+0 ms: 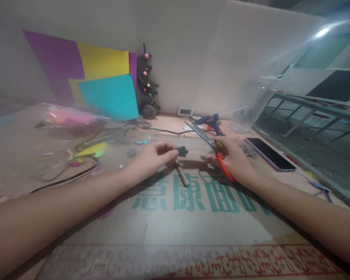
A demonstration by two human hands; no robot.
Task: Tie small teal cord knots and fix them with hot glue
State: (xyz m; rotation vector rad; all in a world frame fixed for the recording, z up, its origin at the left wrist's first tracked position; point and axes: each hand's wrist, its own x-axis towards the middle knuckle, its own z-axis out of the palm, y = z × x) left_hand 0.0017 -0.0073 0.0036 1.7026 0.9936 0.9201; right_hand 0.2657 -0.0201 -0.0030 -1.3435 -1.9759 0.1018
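A pinkish desk (pixel 23 155) carries a printed cardboard sheet (pixel 175 229). A phone (pixel 270 154) lies right of the sheet; beyond the sheet stands a white display (pixel 186 111).

- Big teal Chinese characters run in one row across the flat printed board (pixel 175 229) on the table, right way up from the worker's seat
- The one at the left end (pixel 150 194) looks to me like 慧, its upper part partly covered near the left hand (pixel 159 157)
- Next along, 康 (pixel 189 192), the plainest of the lot
- Then 面 (pixel 224 196), easy enough to read, though shaded at the top
- Further right, more teal strokes (pixel 252 198), mostly covered by the right arm (pixel 291 206), so I can't tell which character
- On the small white device (pixel 185 111) at the back, a little display, too small to make out
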